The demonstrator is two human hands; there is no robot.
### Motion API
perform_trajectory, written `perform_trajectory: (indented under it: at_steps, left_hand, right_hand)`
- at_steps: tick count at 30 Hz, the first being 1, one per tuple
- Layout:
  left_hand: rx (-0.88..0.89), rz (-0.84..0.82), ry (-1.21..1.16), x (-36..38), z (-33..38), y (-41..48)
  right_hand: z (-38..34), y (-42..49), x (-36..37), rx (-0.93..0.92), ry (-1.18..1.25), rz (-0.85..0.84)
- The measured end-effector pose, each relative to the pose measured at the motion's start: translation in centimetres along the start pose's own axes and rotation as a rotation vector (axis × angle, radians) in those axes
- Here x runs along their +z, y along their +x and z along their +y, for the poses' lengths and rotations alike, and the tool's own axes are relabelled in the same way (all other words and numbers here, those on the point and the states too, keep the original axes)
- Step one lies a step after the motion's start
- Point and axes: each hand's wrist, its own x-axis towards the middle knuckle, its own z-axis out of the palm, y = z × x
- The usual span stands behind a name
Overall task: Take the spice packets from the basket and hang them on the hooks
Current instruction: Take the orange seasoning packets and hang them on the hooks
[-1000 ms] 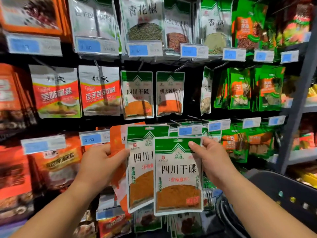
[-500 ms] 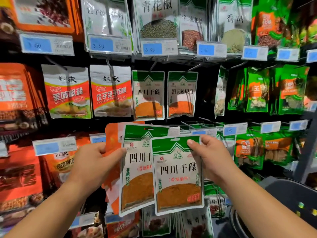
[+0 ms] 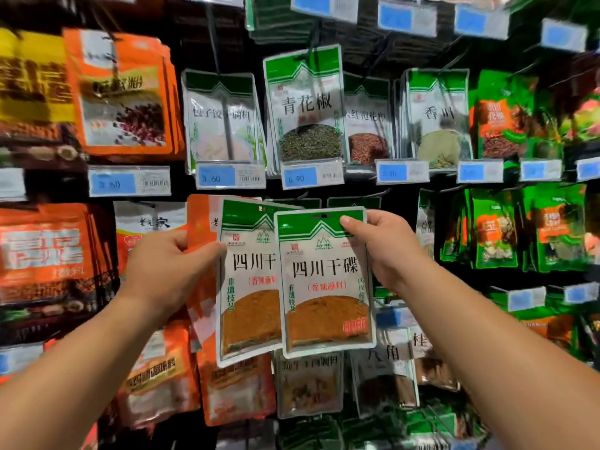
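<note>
- Both forearms reach up from the lower corners toward the front green packet (image 3: 324, 303)
- Right hand (image 3: 386, 251) pinches that packet's top right corner, thumb on its face
- Left hand (image 3: 165, 274), left of that packet, grips the rear packets (image 3: 250, 287), thumb across their front

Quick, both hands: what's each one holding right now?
Left hand: grips the rear Sichuan dry-dip packet together with an orange packet.
Right hand: pinches the front Sichuan dry-dip packet by its top corner.
</note>
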Motion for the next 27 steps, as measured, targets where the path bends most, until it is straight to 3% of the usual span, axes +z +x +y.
perform_trajectory:
  at_steps: [8,19,27]
  left_hand:
    - [0.077,0.051,0.203,-1.4,0.4,1.3]
    - [0.063,0.069,0.24,-1.4,-0.5,1.6]
    - [0.03,0.053,0.214,-1.6,-0.9,1.4]
  right_hand:
    - [-1.6,4.1,1.1,-0.006,0.001,0.027]
    - [-0.6,6.3,2.1,0.009,0.081,0.014]
    - [0.4,6.8,2.4,-0.026,-0.02,0.044]
